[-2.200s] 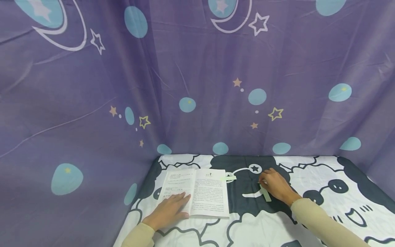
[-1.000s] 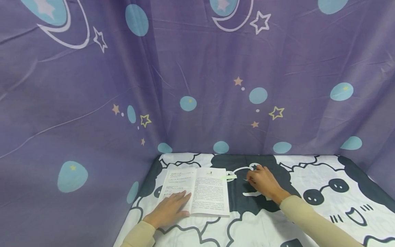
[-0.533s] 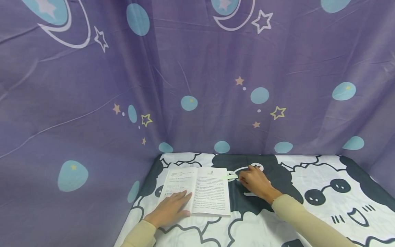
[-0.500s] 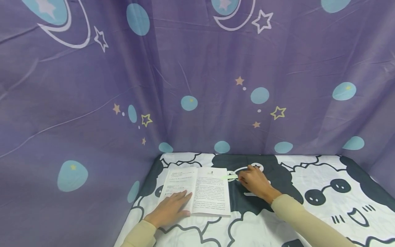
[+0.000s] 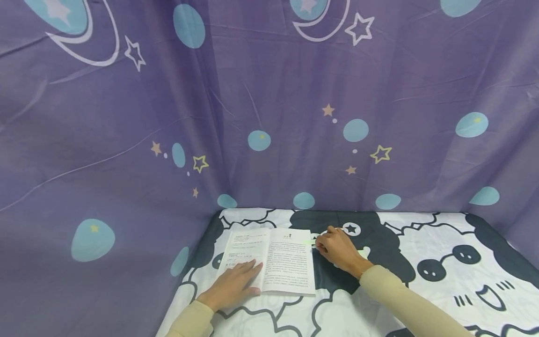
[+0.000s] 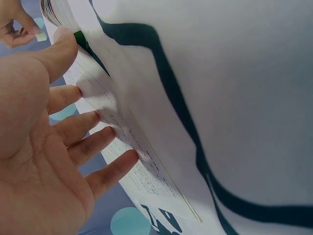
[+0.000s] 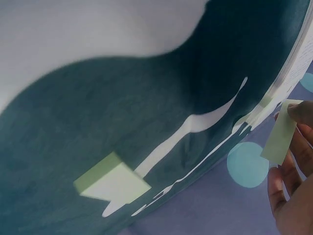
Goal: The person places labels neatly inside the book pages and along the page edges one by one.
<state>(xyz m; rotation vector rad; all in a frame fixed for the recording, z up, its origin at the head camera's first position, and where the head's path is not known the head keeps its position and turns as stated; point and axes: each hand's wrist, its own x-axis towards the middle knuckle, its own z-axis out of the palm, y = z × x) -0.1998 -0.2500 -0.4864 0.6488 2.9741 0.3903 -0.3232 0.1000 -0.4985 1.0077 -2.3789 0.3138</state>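
An open book [image 5: 290,267] with printed pages lies on the patterned cloth in the head view. My left hand [image 5: 233,285] rests on its left page with fingers extended, thumb near the bottom edge. Between thumb and fingers, my right hand [image 5: 337,249] pinches a pale green sticky note [image 7: 281,139], beside the book's right edge. Another green sticky note [image 5: 309,242] sticks out from the right page's upper edge, partly hidden behind the right hand. On the dark print lies a pad of green sticky notes [image 7: 115,183], mostly covered by the right hand and wrist in the head view.
A white cloth [image 5: 370,313] with black cartoon sheep covers the surface. Purple curtain [image 5: 294,178] with stars and moons hangs behind it and along the left side.
My right hand has moved left from the sticky note pad to the book's right edge, with a sticky note in its fingers. The left hand has stayed on the left page.
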